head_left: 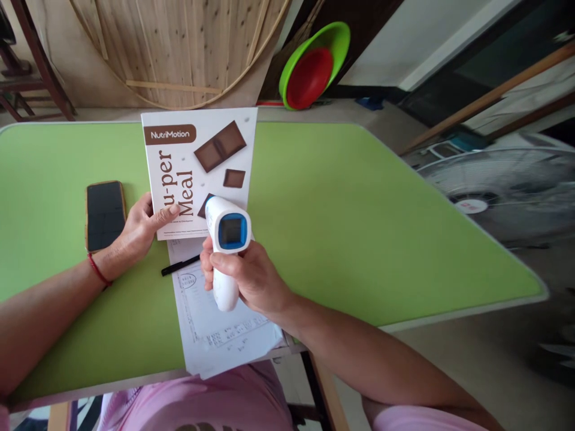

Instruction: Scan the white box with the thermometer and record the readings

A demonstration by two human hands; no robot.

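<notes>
My left hand (pixel 146 224) grips the lower left edge of a white box (pixel 179 173) printed with "NutriMotion" and chocolate pieces, its thumb on the front face. Wrapped round the handle of a white infrared thermometer (pixel 226 281) is my right hand (pixel 249 275). The thermometer's blue-framed screen faces me and looks dark; its head overlaps the box's lower right corner, and I cannot tell if they touch. Beneath lie sheets of paper (pixel 238 353) with handwriting. A black pen (pixel 179 265) rests across them, its right end hidden behind the right hand.
A phone in a brown case (pixel 105 215) lies left of my left hand on the green table (pixel 336 227). Past the table's right edge stands a fan (pixel 485 197). Beyond the far edge are a green basin (pixel 339 42), a red basin (pixel 309 78) and a round wooden panel (pixel 179 48).
</notes>
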